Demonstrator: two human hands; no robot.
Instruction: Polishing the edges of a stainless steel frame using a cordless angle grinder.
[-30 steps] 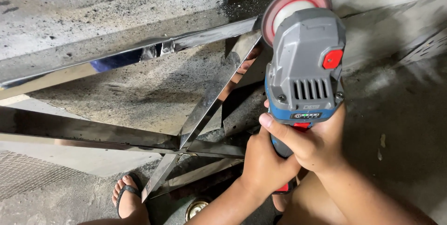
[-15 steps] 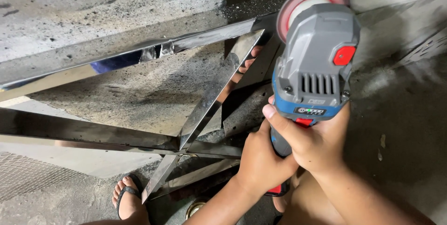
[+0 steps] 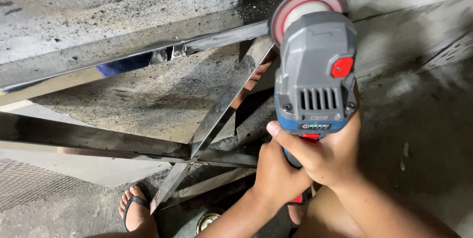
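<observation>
Both of my hands grip a grey and blue angle grinder [image 3: 315,70] with a red switch. My right hand [image 3: 325,156] wraps the rear of its body, thumb across the top. Just below it, my left hand [image 3: 278,174] clasps the handle. The grinder's red-rimmed disc [image 3: 295,4] points away from me and sits at the joint where a shiny diagonal steel bar [image 3: 221,110] meets a long polished steel bar [image 3: 133,63]. Whether the disc touches the metal I cannot tell.
A second polished bar [image 3: 79,142] runs along the lower left, welded to the diagonal. The frame lies on a stained concrete floor [image 3: 113,1]. My foot in a sandal [image 3: 135,208] rests beneath it. Mesh grating [image 3: 24,188] fills the bottom left corner.
The grinder has shifted slightly right and forward with both hands still on it. The steel frame has not moved.
</observation>
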